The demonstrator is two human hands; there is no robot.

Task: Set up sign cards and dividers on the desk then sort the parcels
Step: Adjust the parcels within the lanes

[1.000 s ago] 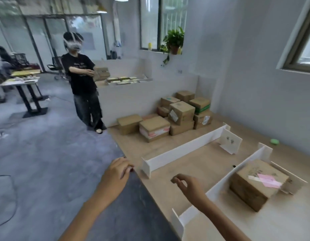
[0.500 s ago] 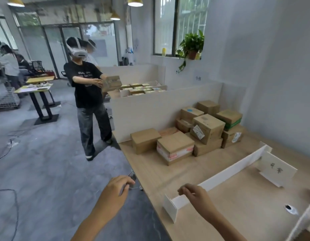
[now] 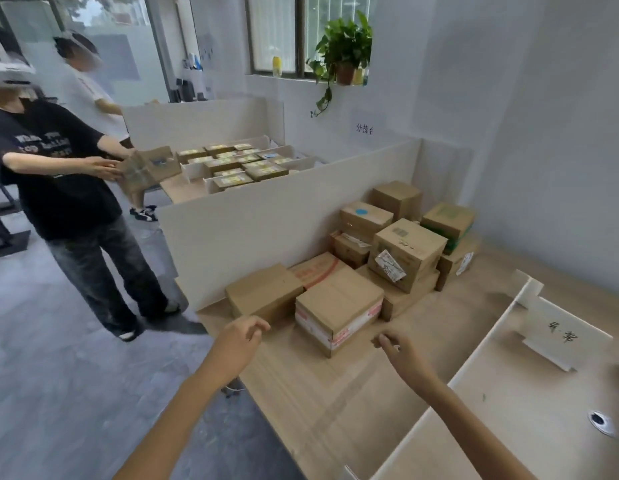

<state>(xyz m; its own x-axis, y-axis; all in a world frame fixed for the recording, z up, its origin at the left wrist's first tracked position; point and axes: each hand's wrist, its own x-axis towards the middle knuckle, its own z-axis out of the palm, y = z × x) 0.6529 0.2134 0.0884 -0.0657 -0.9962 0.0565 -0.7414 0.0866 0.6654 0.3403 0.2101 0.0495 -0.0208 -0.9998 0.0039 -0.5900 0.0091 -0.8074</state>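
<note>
Several cardboard parcels are piled at the far end of the wooden desk (image 3: 322, 396). The nearest is a parcel with red and white tape (image 3: 339, 308); a plain brown parcel (image 3: 264, 293) lies to its left. My left hand (image 3: 240, 339) hovers just in front of the plain parcel, fingers loosely curled, holding nothing. My right hand (image 3: 400, 351) reaches toward the taped parcel's right side, fingers apart and empty. A white divider (image 3: 439, 400) runs diagonally across the desk on the right, with a white sign card (image 3: 564, 336) standing beyond it.
A tall white partition (image 3: 266, 223) backs the parcel pile. Behind it another desk holds sorted parcels (image 3: 238, 164) in dividers. A person in a black shirt (image 3: 62, 188) stands left on the grey floor holding a box. A cable hole (image 3: 601, 419) is in the desk, right.
My view has swung left and closer to the parcel pile. Both hands have reached forward toward the nearest parcels. The divider and sign card have shifted to the right of the view.
</note>
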